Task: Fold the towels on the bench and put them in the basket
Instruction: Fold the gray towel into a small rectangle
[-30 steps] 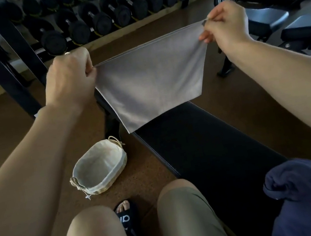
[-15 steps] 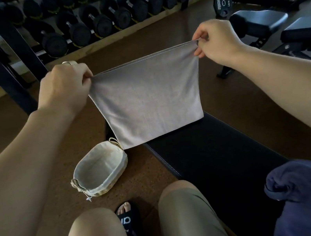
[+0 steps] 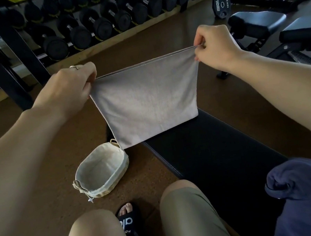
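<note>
1. While I am sitting astride the black padded table (image 3: 219, 158), I am holding one grey towel (image 3: 148, 102) up in front of me, already doubled over, its lower edge hanging just at the table's far end.
2. My left hand (image 3: 69, 87) is pinching the towel's top left corner, and my right hand (image 3: 214, 46) is pinching the top right corner; both hands are held well apart, pulling the top edge taut.
3. I am judging this as mid-fold on the first towel: the next move probably calls for bringing my hands together to halve it again, or laying it flat on the table.
4. One dark blue towel (image 3: 303, 196) is lying bunched and unfolded on the table beside my right thigh.
5. One cloth-lined wicker basket (image 3: 101, 170) is sitting on the floor to my left, holding no towels yet.
6. Counting: two towels, one basket.
</note>
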`<state>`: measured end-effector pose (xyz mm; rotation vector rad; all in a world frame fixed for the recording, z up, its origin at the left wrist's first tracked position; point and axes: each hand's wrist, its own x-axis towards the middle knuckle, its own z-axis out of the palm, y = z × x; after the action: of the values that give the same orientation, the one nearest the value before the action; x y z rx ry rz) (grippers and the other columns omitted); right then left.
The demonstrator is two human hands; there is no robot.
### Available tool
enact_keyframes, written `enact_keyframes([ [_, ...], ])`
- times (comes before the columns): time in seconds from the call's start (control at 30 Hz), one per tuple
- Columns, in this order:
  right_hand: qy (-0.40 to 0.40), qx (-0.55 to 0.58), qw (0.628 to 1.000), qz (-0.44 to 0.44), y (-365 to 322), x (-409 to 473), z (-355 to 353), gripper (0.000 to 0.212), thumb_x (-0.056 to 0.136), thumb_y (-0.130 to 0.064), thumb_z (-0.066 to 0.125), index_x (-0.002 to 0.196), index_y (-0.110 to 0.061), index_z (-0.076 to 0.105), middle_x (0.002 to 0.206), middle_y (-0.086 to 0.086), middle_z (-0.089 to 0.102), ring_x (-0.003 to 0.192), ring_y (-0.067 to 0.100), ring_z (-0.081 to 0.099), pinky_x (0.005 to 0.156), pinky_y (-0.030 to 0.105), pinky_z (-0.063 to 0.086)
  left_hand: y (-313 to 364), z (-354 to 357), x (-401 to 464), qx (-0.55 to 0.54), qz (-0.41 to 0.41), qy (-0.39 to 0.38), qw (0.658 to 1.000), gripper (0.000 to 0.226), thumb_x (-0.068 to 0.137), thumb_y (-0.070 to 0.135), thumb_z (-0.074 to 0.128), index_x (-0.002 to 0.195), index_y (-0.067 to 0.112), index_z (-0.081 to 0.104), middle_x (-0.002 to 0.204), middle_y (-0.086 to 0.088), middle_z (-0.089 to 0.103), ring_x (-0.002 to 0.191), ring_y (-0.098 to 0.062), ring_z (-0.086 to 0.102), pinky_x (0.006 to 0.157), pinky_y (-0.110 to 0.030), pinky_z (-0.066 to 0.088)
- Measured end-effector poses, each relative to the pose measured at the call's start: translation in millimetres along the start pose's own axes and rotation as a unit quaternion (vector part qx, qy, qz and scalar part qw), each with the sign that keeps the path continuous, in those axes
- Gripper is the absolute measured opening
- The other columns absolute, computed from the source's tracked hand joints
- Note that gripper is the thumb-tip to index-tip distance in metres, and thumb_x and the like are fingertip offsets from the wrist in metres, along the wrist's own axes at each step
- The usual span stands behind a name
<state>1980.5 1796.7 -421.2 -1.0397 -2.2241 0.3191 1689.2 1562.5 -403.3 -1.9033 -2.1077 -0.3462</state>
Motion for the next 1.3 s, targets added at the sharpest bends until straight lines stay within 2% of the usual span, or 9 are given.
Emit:
enact_keyframes([
  [0.13, -0.001, -0.036, 0.999, -0.035, 0, 0, 0, 0.011, 0.082, -0.003, 0.054, 0.087, -0.01, 0.061, 0.086, 0.006, 0.063, 0.08, 0.027, 0.061, 0.072, 0.035, 0.053, -2, -1, 0, 0.021, 0.022, -0.034, 0.999, 0.028, 0.101, 0.006, 0.041, 0.12, 0.025, 0.049, 0.103, -0.005, 0.056, 0.089, -0.032, 0.058, 0.075, -0.049, 0.05],
  [0.23, -0.003, -0.049, 0.996, -0.068, 2, -1, 2, 0.006, 0.082, -0.008, 0.058, 0.086, -0.011, 0.06, 0.087, 0.005, 0.06, 0.079, 0.026, 0.058, 0.073, 0.037, 0.052, -6, 1, -1, 0.057, 0.04, -0.04, 0.997, 0.032, 0.103, 0.01, 0.038, 0.125, 0.032, 0.044, 0.103, -0.001, 0.046, 0.081, -0.033, 0.057, 0.07, -0.048, 0.052],
  [0.37, 0.008, -0.049, 0.995, -0.09, 3, 1, 7, 0.004, 0.086, -0.009, 0.06, 0.087, -0.013, 0.061, 0.088, 0.007, 0.06, 0.075, 0.024, 0.056, 0.073, 0.035, 0.052, -8, 2, -2, 0.07, 0.037, -0.046, 0.996, 0.036, 0.103, 0.009, 0.038, 0.132, 0.028, 0.047, 0.109, -0.004, 0.05, 0.088, -0.034, 0.06, 0.073, -0.047, 0.052],
  [0.6, 0.007, -0.066, 0.996, -0.067, 8, 2, 12, 0.012, 0.091, 0.0, 0.053, 0.085, -0.01, 0.056, 0.089, 0.006, 0.056, 0.077, 0.024, 0.053, 0.069, 0.028, 0.038, -11, -2, -1, 0.055, 0.042, -0.024, 0.997, 0.019, 0.099, 0.018, 0.055, 0.113, 0.011, 0.066, 0.106, -0.01, 0.063, 0.096, -0.035, 0.063, 0.079, -0.052, 0.054],
  [0.77, -0.013, -0.067, 0.995, -0.067, 5, 4, 5, 0.016, 0.095, 0.001, 0.047, 0.086, -0.009, 0.054, 0.087, 0.008, 0.061, 0.063, 0.019, 0.065, 0.065, 0.034, 0.053, -13, -8, 2, 0.073, 0.055, 0.003, 0.996, 0.013, 0.098, 0.021, 0.06, 0.107, 0.013, 0.066, 0.1, -0.009, 0.064, 0.09, -0.036, 0.063, 0.069, -0.047, 0.052],
  [0.87, 0.006, -0.076, 0.995, -0.071, 3, 7, 0, 0.016, 0.098, 0.0, 0.045, 0.087, -0.007, 0.054, 0.09, 0.008, 0.059, 0.056, 0.015, 0.065, 0.059, 0.031, 0.051, -18, -12, 5, 0.072, 0.056, 0.005, 0.996, 0.014, 0.097, 0.019, 0.062, 0.106, 0.01, 0.067, 0.096, -0.012, 0.065, 0.089, -0.037, 0.064, 0.072, -0.05, 0.054],
  [1.03, 0.009, -0.082, 0.994, -0.076, 5, 11, 5, 0.017, 0.095, 0.001, 0.047, 0.085, -0.012, 0.052, 0.093, 0.014, 0.063, 0.08, 0.032, 0.066, 0.075, 0.041, 0.055, -18, -6, 7, 0.057, 0.044, 0.001, 0.997, 0.017, 0.101, 0.016, 0.054, 0.116, 0.011, 0.06, 0.101, -0.014, 0.066, 0.091, -0.039, 0.063, 0.074, -0.05, 0.052],
  [1.17, 0.016, -0.088, 0.993, -0.079, 10, 15, 10, 0.017, 0.094, 0.001, 0.049, 0.085, -0.014, 0.05, 0.093, 0.013, 0.061, 0.081, 0.031, 0.061, 0.071, 0.036, 0.048, -20, 4, 14, 0.073, 0.012, 0.01, 0.997, 0.03, 0.103, 0.016, 0.047, 0.132, 0.016, 0.051, 0.113, -0.014, 0.066, 0.095, -0.041, 0.064, 0.071, -0.047, 0.048],
  [1.3, 0.007, -0.098, 0.992, -0.073, 12, 33, 18, 0.017, 0.094, 0.001, 0.048, 0.086, -0.014, 0.049, 0.092, 0.01, 0.057, 0.082, 0.029, 0.058, 0.071, 0.033, 0.043, -23, 13, 33, 0.108, -0.011, 0.01, 0.994, 0.025, 0.103, 0.015, 0.045, 0.119, 0.01, 0.064, 0.116, -0.016, 0.062, 0.097, -0.044, 0.061, 0.073, -0.05, 0.048],
])
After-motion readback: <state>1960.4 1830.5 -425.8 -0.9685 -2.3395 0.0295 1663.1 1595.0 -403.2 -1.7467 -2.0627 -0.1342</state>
